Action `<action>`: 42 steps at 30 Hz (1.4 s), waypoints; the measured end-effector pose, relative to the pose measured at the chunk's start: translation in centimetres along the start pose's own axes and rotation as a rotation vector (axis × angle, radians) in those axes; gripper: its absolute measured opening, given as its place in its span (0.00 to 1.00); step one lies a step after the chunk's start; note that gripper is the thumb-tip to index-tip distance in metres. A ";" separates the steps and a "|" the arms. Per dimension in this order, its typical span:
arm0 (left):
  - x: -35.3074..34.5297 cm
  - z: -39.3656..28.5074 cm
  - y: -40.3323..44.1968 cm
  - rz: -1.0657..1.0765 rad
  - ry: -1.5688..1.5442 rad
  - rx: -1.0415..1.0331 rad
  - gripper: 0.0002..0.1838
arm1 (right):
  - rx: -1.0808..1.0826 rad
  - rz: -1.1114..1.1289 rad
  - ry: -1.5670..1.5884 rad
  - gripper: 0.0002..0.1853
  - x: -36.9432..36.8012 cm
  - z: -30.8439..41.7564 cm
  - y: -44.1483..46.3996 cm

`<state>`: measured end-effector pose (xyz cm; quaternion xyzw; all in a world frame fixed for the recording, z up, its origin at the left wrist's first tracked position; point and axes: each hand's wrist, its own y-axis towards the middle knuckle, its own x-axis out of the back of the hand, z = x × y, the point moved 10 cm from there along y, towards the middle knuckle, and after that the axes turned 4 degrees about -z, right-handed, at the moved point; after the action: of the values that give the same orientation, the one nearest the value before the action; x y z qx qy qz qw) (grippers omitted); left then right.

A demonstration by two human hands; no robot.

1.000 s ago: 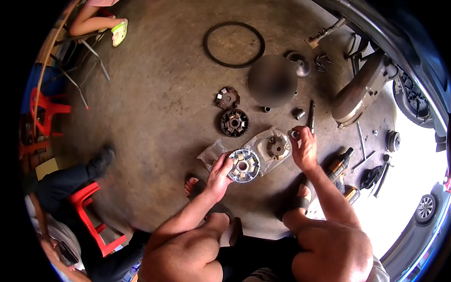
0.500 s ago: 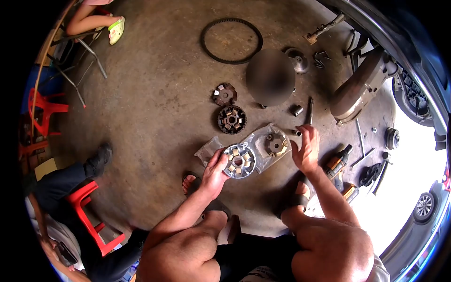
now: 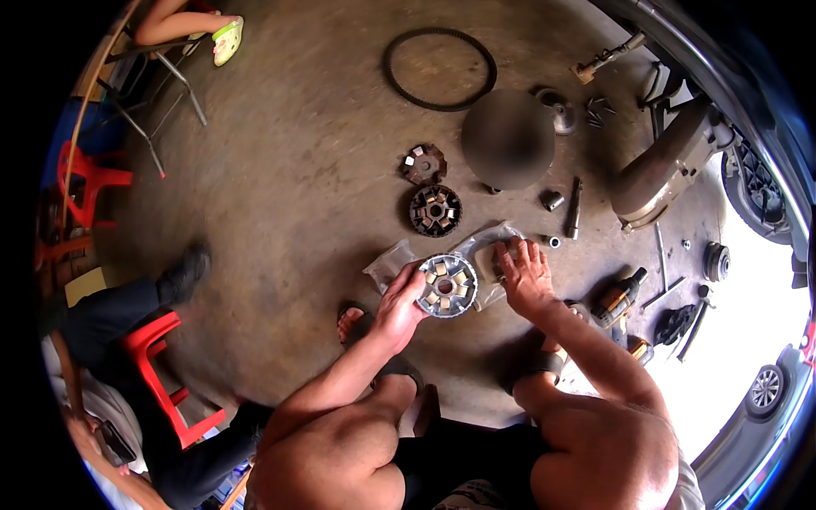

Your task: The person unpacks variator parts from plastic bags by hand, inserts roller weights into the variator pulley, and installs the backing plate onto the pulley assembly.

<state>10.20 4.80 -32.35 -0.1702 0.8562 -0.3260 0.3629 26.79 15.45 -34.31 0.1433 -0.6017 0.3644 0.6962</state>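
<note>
My left hand (image 3: 399,308) grips the edge of a round silver housing (image 3: 447,286) with several tan rollers set in it. To its right, my right hand (image 3: 525,276) has its fingers over a metal plate (image 3: 488,263) on a clear plastic bag (image 3: 503,231); the hand hides most of the plate, and its hold on it is unclear. Another plastic bag (image 3: 392,257) lies behind my left hand. Farther up the floor are a dark roller housing (image 3: 435,212) and a brown notched plate (image 3: 424,165). A small metal sleeve (image 3: 552,242) stands beyond my right hand.
A black belt (image 3: 440,32), a metal disc (image 3: 562,117), a larger sleeve (image 3: 552,201), a socket tool (image 3: 575,208) and a power tool (image 3: 619,297) lie around. A seated person's leg (image 3: 119,307) and a red stool (image 3: 161,382) are at left; a vehicle's casing (image 3: 667,166) is at right.
My right hand has let go of the small sleeve, which now stands on the floor, and has moved left onto the metal plate. My left hand still holds the silver housing.
</note>
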 end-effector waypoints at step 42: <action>-1.8 0.1 0.2 0.109 0.045 0.133 0.32 | 0.525 -0.108 0.300 0.42 16.1 11.4 0.7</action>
<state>11.47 5.81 -31.62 -0.0916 0.8484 -0.3659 0.3714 18.14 14.04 -16.61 0.2946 -0.3690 0.4869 0.7349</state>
